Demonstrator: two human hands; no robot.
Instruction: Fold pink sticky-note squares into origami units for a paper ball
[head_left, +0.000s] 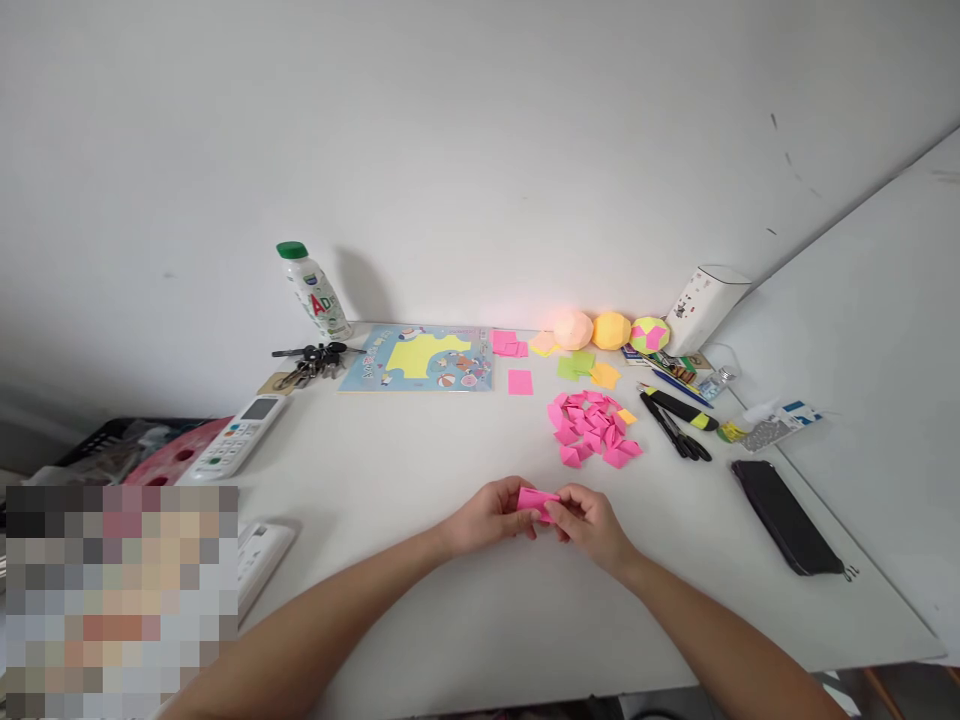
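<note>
Between my hands is a small folded piece of pink paper (534,501), raised a little over the table. My left hand (495,515) pinches its left side, thumb in front. On the right side, my right hand (589,520) grips the same paper with thumb and fingers. Just beyond my right hand lies a heap of folded pink paper pieces (589,425). A flat pink square sheet (520,382) sits farther back, near a small stack of pink sheets (508,344). Green paper (576,365) and orange paper (604,375) lie behind the heap.
Three paper balls (611,331) stand along the wall beside a white box (705,310). Scissors (675,430), a cutter (686,410) and a black pouch (787,518) lie at right. A blue picture sheet (360,370), keys (319,360), bottle (315,295) and remote control (240,436) are at left.
</note>
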